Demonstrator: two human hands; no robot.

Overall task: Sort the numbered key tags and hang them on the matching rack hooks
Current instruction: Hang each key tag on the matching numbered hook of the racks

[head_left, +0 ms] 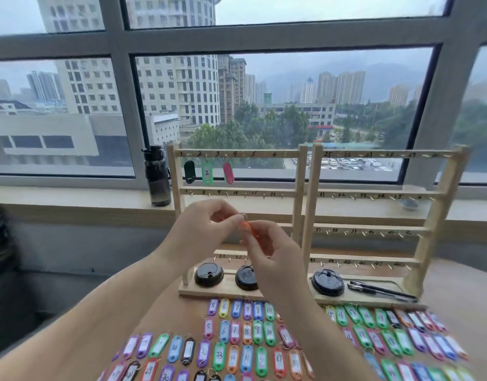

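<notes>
both hands raised together in front of the left light-wood hook rack (264,154), which stands by the bench's far edge. left hand (201,229) pinches a thin wire ring (243,215) between thumb and fingertips; right hand (272,257) pinches the small orange plastic key tag (247,226) just below it. the tag is held in the air between the two hands, level with the rack's middle rails; its number can't be read. top rail carries three tags on its first three hooks: a black oval tag (189,171), a green tag marked 2 (207,173) and a pink tag (228,173). the other hooks in view look bare, as does the right-hand wood rack (374,154). many coloured numbered tags lie in rows (248,336) on the near part of the bench (457,284). step in hand, as i read it: readying the ring on the orange tag for hanging, likely for hook 4 if the order holds. next move calls for lifting it to the top rail, turning the ring open-side to the small hook and slipping it over without knocking the pink tag beside it.
</notes>
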